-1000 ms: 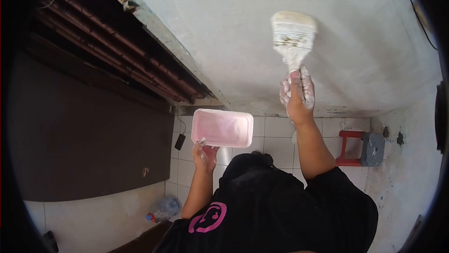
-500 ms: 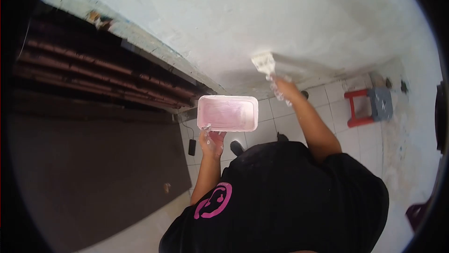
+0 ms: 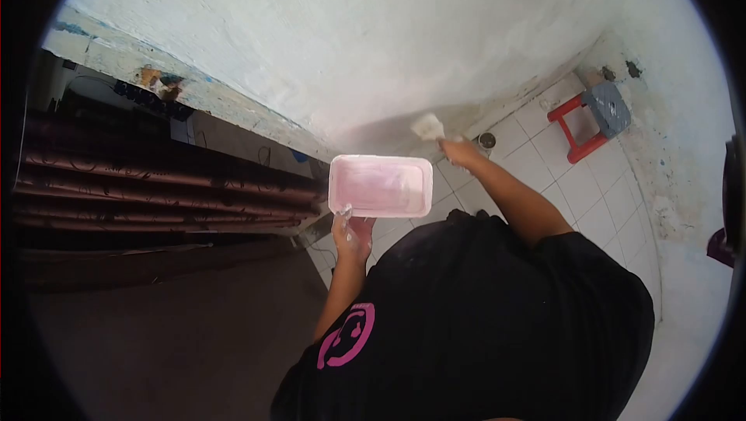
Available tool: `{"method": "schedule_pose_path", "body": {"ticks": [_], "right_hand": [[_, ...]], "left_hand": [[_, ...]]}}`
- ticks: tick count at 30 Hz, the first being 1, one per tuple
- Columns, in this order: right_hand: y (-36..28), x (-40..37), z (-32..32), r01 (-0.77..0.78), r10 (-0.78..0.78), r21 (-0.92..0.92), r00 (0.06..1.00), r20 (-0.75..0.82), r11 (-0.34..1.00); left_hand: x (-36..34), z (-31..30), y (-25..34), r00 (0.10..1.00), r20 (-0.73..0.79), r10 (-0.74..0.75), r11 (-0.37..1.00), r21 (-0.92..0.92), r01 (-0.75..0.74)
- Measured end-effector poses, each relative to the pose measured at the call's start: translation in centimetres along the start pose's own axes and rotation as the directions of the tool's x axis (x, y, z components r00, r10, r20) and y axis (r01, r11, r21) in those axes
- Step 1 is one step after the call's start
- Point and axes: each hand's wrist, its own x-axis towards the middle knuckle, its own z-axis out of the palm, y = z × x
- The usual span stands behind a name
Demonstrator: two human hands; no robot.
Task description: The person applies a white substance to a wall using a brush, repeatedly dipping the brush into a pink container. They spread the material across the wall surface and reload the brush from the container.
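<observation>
Near the wall (image 3: pixel 373 48), brush (image 3: pixel 427 127) in right hand (image 3: pixel 460 153).

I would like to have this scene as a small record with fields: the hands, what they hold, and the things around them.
left hand: holds the pink tray by its near edge
right hand: holds the wide paintbrush
brush contact with wall: cannot tell
tray shape: rectangular, rounded corners
stool: red and grey, on tiled floor
curtain: dark reddish-brown, at picture left
shirt: black, pink print
</observation>
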Motion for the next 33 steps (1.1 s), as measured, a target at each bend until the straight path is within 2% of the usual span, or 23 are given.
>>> {"method": "schedule_pose_path", "body": {"ticks": [3,4,6,8,9,11,12,13,15,17,18,19,20,22,23,24,26,27,28,29,31,32,33], "right_hand": [[-3.6,-3.1,-0.5,-0.010,0.010,0.005,1.000,0.003,1.000],[-5.8,-3.9,-1.4,-0.004,0.004,0.002,1.000,-0.004,1.000],[-11.0,-6.2,-3.4,0.098,-0.105,0.225,0.994,0.020,0.969],[-15.6,-10.4,-5.6,0.219,-0.223,0.312,0.975,-0.023,0.925],[-16.3,-11.0,-6.0,0.216,-0.219,0.310,0.975,-0.024,0.926],[-17.2,-11.4,-6.6,0.484,-0.442,0.441,0.874,-0.202,0.756],[-17.4,-11.3,-6.8,0.434,-0.397,0.469,0.900,-0.180,0.770],[-16.9,-10.4,-6.4,0.426,-0.397,0.463,0.903,-0.165,0.777],[-13.5,-6.6,-4.5,0.395,-0.386,0.449,0.915,-0.115,0.802],[-6.5,-0.3,-2.5,0.277,-0.273,0.240,0.961,-0.048,0.931],[-2.8,1.7,-1.8,0.247,-0.247,0.060,0.969,-0.018,0.967],[-0.1,3.2,-1.1,0.215,-0.216,-0.122,0.976,0.008,0.969],[1.6,4.3,-0.6,0.216,-0.217,-0.122,0.976,0.008,0.969],[1.7,3.3,0.1,0.134,-0.193,-0.399,0.975,-0.112,0.907],[1.5,3.2,-0.4,0.166,-0.193,-0.252,0.978,-0.084,0.953],[-3.2,-0.4,-1.5,0.189,-0.196,-0.100,0.979,-0.056,0.977],[-10.8,-6.0,-3.5,0.086,-0.071,0.098,0.987,-0.142,0.991],[-13.4,-8.5,-4.3,0.201,-0.167,0.213,0.971,-0.171,0.956],[-14.9,-10.1,-4.9,0.316,-0.256,0.320,0.942,-0.215,0.893],[-15.2,-10.4,-5.6,0.308,-0.248,0.320,0.945,-0.213,0.896],[-15.6,-9.7,-7.4,0.430,-0.435,0.351,0.898,-0.070,0.832],[-14.6,-8.8,-7.4,0.404,-0.419,0.426,0.906,-0.062,0.809],[-14.0,-8.9,-6.5,0.404,-0.420,0.422,0.906,-0.059,0.811]], "left_hand": [[0.1,-0.1,0.3,1.000,0.014,0.006,1.000,-0.006,-0.006],[0.2,0.0,0.2,1.000,-0.026,0.000,1.000,-0.016,0.000],[0.5,0.2,0.0,0.998,-0.059,-0.009,1.000,-0.028,0.008],[0.8,0.1,-0.3,0.996,-0.086,-0.014,0.998,-0.068,0.008],[0.9,0.2,-0.2,0.996,-0.087,-0.017,0.997,-0.070,0.011],[1.2,0.3,-0.3,1.000,-0.014,0.011,0.996,-0.090,-0.012],[1.0,0.5,-0.4,1.000,-0.027,0.012,0.995,-0.099,-0.015],[1.0,0.9,-0.3,0.999,0.022,0.027,0.995,-0.093,-0.025],[0.9,1.4,-0.2,0.997,0.062,0.047,0.995,-0.090,-0.041],[1.1,1.6,-0.2,0.986,0.158,0.047,0.994,-0.103,-0.031],[1.2,1.5,-0.1,0.984,0.173,0.030,0.994,-0.108,-0.012],[1.0,1.7,0.0,0.984,0.174,0.029,0.994,-0.108,-0.010],[0.7,2.4,0.3,0.986,0.163,0.036,0.996,-0.088,-0.022],[0.5,2.7,0.5,0.988,0.147,0.042,0.997,-0.067,-0.033],[0.5,2.5,0.5,0.991,0.126,0.054,0.998,-0.036,-0.050],[0.5,2.3,0.5,0.992,0.104,0.067,0.998,-0.006,-0.067],[0.8,1.7,0.1,0.991,0.106,0.075,0.997,0.018,-0.078],[0.7,1.1,-0.3,0.990,0.117,0.082,0.995,0.043,-0.088],[0.8,0.0,-1.0,0.991,0.095,0.090,0.996,-0.009,-0.089],[0.6,-0.2,-1.2,0.992,0.090,0.083,0.997,-0.009,-0.083],[0.8,-0.2,-1.5,0.991,0.112,0.077,0.997,-0.016,-0.076],[1.1,-0.4,-1.8,0.990,0.114,0.079,0.997,-0.020,-0.078],[1.3,-0.8,-2.1,0.988,0.131,0.077,0.997,-0.027,-0.074]]}}
